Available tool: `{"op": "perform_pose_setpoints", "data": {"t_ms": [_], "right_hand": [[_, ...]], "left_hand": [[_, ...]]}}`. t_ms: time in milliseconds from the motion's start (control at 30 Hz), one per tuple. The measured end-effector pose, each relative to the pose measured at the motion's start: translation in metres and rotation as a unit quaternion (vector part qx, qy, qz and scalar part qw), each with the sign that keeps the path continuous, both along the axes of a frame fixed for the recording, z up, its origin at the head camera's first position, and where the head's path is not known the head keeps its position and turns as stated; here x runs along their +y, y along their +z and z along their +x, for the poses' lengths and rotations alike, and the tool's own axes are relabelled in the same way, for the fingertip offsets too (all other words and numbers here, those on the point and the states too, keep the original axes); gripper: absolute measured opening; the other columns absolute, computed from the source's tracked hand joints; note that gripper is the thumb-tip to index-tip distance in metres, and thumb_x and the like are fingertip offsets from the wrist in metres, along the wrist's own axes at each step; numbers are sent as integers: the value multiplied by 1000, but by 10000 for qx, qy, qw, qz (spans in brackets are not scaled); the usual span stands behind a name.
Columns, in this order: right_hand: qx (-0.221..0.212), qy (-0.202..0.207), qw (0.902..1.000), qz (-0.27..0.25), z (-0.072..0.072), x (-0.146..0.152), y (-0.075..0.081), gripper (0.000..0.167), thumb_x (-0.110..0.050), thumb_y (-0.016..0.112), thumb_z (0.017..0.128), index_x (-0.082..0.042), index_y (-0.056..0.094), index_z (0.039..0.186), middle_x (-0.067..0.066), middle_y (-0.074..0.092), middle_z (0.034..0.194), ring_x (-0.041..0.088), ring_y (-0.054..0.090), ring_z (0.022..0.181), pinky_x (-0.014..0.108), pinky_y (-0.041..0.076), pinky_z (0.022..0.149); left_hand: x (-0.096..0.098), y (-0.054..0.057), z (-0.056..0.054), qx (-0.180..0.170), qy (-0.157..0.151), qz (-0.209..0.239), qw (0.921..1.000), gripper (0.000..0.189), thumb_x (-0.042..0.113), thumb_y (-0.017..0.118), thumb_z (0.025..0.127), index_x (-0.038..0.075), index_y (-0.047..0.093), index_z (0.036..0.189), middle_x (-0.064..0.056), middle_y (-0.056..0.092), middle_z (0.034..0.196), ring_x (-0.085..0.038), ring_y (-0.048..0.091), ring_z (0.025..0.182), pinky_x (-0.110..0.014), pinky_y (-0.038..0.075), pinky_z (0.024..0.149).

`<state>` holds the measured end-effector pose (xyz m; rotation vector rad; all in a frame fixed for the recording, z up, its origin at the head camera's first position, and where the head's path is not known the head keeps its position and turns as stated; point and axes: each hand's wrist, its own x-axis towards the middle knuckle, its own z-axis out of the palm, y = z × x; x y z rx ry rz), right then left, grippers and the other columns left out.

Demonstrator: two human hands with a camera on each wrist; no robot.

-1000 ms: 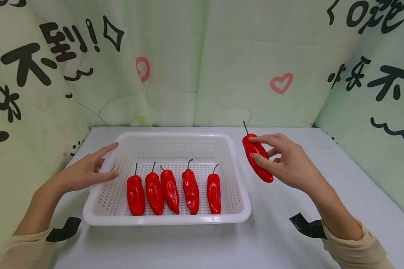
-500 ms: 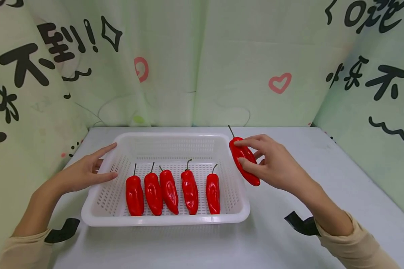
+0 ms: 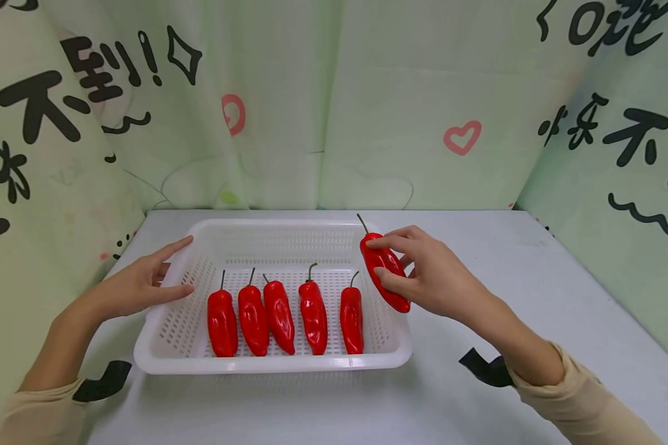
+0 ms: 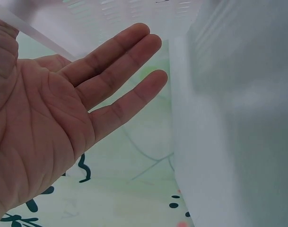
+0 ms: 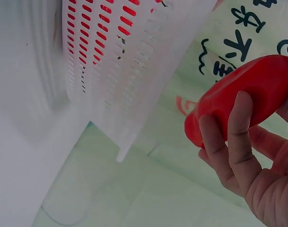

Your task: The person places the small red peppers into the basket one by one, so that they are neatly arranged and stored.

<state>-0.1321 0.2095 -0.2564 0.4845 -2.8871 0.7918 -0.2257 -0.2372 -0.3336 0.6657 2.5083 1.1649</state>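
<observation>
My right hand pinches a red pepper with a thin dark stem between thumb and fingers. That pepper is tilted and overlaps the right rim of a white plastic basket in the head view. Fingers curl round its underside in the right wrist view. At the basket's left rim is my left hand, thumb and index finger extended over the edge; the left wrist view has its other fingers straight below the rim. Several red peppers, one of them at the far left, lie in a row inside, stems pointing away.
The basket stands on a white table. A pale green curtain with black lettering and red hearts closes off the back and both sides. Perforated walls of the basket show from outside in the right wrist view.
My right hand has carried the red pepper leftward and slightly nearer, from beside the basket to over its right rim. The left hand and the peppers in the basket have stayed in place.
</observation>
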Motion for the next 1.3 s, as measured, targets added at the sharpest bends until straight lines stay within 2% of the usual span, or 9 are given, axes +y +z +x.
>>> {"op": "perform_pose_setpoints", "data": {"t_ms": [467, 900, 1300], "right_hand": [[-49, 219, 9996, 145, -7, -15, -10, 41, -18, 73, 93, -11, 68, 133, 15, 62, 128, 23, 63, 91, 31, 61, 69], [-310, 185, 9989, 288, -19, -25, -25, 41, -17, 74, 91, -10, 69, 131, 15, 62, 127, 25, 62, 94, 30, 61, 68], [-362, 394, 9978, 395, -15, -31, -28, 44, -24, 78, 91, -11, 68, 132, 12, 64, 124, 16, 68, 87, 24, 60, 66]], "left_hand": [[0, 0, -1, 44, -25, -72, 10000, 97, 22, 74, 94, 5, 9, 164, -32, 61, 127, -25, 73, 92, -39, 64, 67], [0, -1, -2, 30, -37, 44, 10000, 96, 20, 74, 94, 7, 10, 165, -32, 60, 129, -25, 73, 93, -39, 64, 66], [1, 0, 0, 22, -32, 44, 10000, 96, 20, 73, 94, 7, 10, 165, -33, 60, 129, -26, 72, 94, -40, 64, 67]]}}
